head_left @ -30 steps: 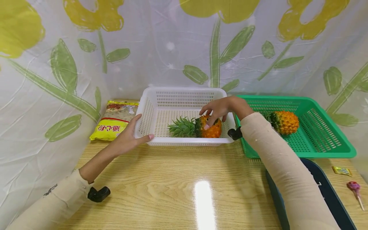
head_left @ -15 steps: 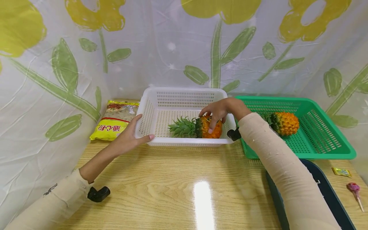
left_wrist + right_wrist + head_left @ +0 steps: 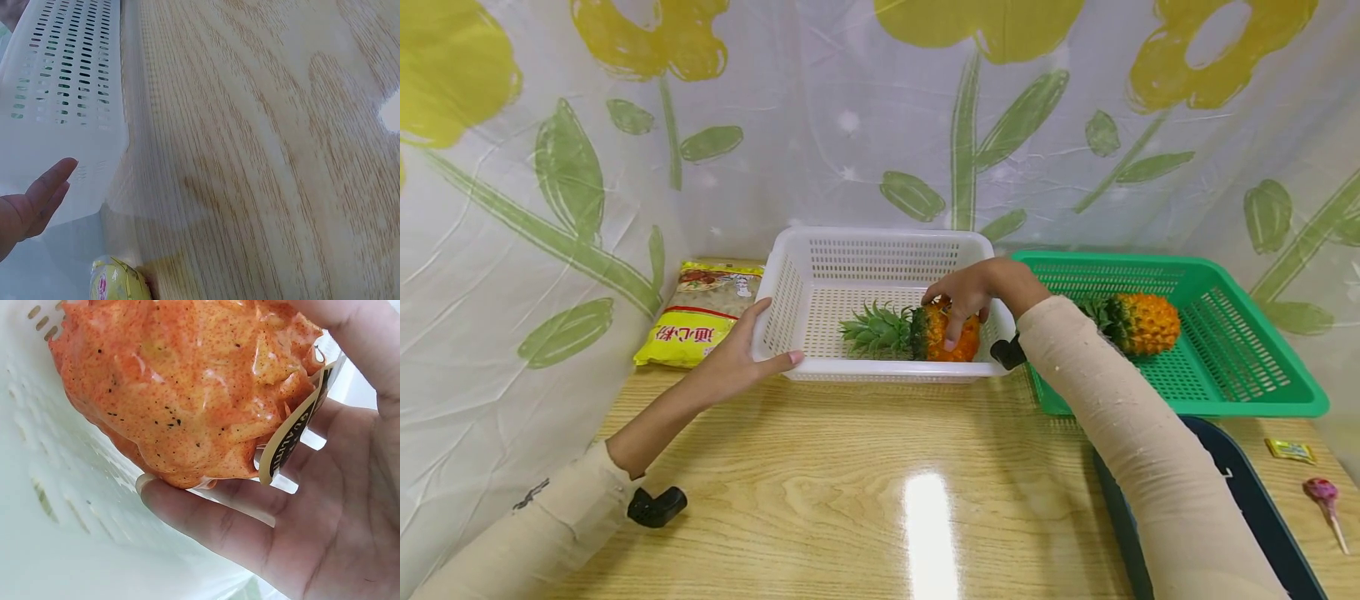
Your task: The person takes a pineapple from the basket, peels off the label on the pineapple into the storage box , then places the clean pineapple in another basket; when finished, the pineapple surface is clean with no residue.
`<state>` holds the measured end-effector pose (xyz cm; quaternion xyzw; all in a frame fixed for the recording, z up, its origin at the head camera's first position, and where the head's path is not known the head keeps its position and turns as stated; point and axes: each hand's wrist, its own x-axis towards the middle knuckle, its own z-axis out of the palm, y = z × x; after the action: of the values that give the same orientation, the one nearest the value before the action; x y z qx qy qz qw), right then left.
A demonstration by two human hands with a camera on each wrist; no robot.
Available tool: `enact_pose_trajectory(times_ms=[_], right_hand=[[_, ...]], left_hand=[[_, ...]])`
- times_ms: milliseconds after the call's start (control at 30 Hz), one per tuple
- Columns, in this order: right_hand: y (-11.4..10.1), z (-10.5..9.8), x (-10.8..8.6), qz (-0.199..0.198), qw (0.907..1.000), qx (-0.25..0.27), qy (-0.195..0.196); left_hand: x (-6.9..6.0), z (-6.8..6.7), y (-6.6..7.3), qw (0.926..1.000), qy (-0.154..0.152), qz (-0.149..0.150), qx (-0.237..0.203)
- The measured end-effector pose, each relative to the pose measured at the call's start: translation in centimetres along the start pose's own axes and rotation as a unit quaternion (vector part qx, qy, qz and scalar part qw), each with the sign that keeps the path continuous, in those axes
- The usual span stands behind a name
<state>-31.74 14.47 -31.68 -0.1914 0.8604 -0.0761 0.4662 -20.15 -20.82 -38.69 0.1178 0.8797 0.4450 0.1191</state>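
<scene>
A pineapple [image 3: 966, 342] lies on its side in the white plastic basket [image 3: 895, 367], its green crown toward the left. My right hand [image 3: 976, 290] grips the pineapple's orange body from above. In the right wrist view, fingers curl around the pineapple [image 3: 181, 394], beside a dark label with a gold edge. At the basket's left end, my left hand [image 3: 730, 360] rests against the rim with thumb and fingers straight and spread. The left wrist view shows straight fingers [image 3: 53, 184] beside the basket's [image 3: 62, 140] wall.
To the right stands a green basket [image 3: 1262, 407] holding another pineapple [image 3: 1150, 323]. In front of it is a dark tray [image 3: 1206, 429], partly behind my right sleeve. A yellow food bag [image 3: 688, 325] lies left. A small wrapped packet [image 3: 1291, 451] and a lollipop [image 3: 1322, 490] sit far right.
My right hand has settled lower around the pineapple, the thumb coming down onto its near side. The left hand and the baskets stay in place.
</scene>
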Motion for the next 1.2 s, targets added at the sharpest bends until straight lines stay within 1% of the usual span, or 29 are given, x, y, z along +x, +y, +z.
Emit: enact_pose_trajectory(times_ms=[167, 400, 533, 767, 967, 1200], right_hand=[[-0.14, 0.06, 0.13, 0.009, 1.0, 0.003, -0.001], [-0.19, 0.06, 0.2, 0.011, 0.9999, 0.002, 0.0], [-0.2, 0.05, 0.19, 0.0, 1.0, -0.006, 0.006], [-0.19, 0.05, -0.31, -0.016, 0.999, -0.026, 0.034], [-0.14, -0.01, -0.38, -0.027, 0.9985, -0.027, 0.041], [-0.14, -0.14, -0.53, -0.043, 0.9957, -0.049, 0.065]], left_hand=[[-0.11, -0.03, 0.08, 0.9999, 0.001, -0.009, 0.014], [-0.13, -0.08, 0.12, 0.9999, 0.0, -0.007, 0.014], [-0.04, -0.07, -0.02, 0.9999, 0.001, -0.007, 0.011], [-0.01, -0.1, -0.01, 0.9999, 0.003, -0.008, 0.006], [-0.1, -0.16, 0.11, 0.9999, 0.001, -0.01, 0.005], [-0.15, -0.12, 0.09, 0.9999, -0.003, -0.013, 0.009]])
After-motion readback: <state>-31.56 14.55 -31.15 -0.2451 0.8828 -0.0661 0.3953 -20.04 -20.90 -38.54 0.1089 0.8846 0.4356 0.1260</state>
